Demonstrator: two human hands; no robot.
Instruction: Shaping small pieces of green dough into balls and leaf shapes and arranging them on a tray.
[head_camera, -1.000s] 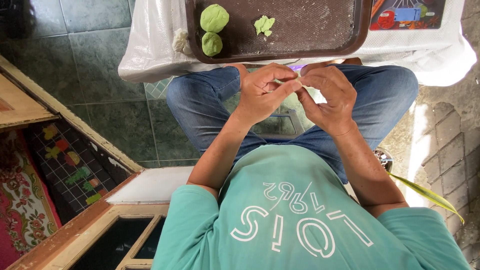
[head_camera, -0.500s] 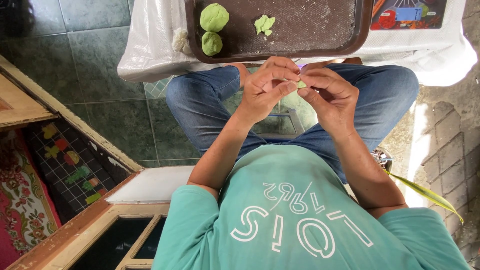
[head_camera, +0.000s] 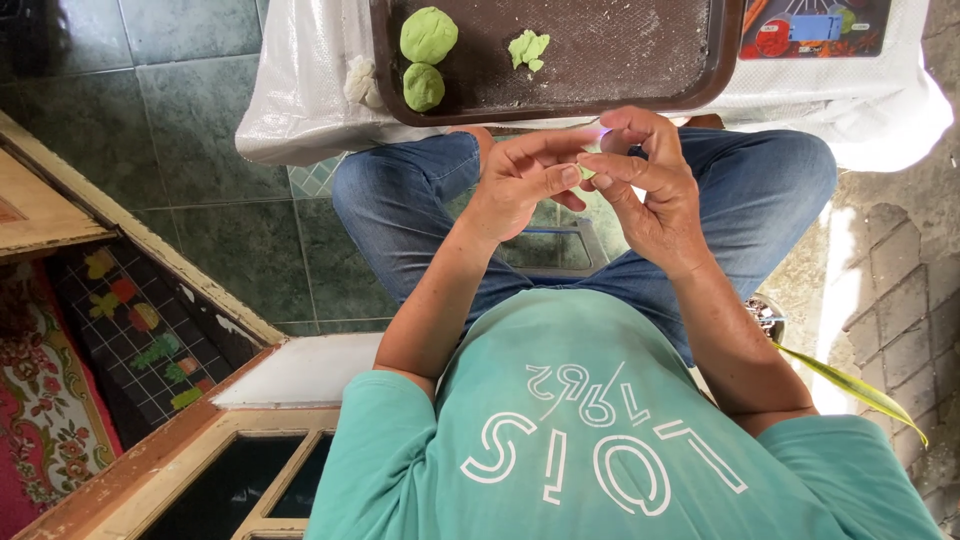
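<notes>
My left hand (head_camera: 520, 185) and my right hand (head_camera: 650, 190) meet fingertip to fingertip above my lap. Together they pinch a small green dough piece (head_camera: 585, 172), which is mostly hidden by the fingers. Just beyond the hands lies a dark brown tray (head_camera: 620, 60) on a white cloth. On the tray's left part sit two green dough balls, the larger one (head_camera: 428, 34) and the smaller one (head_camera: 423, 87), and a small torn green lump (head_camera: 528, 48) lies further right.
A white lump (head_camera: 360, 80) lies on the cloth beside the tray. A small scale (head_camera: 810, 25) stands at the tray's right. Green floor tiles, a wooden door frame (head_camera: 150, 250) and a patterned rug (head_camera: 40, 400) are to the left. A long leaf (head_camera: 850, 385) is on the right.
My fingers have shifted around the small dough piece, and the right hand's fingers have spread more. The hands stay over my lap and the tray's contents are unchanged.
</notes>
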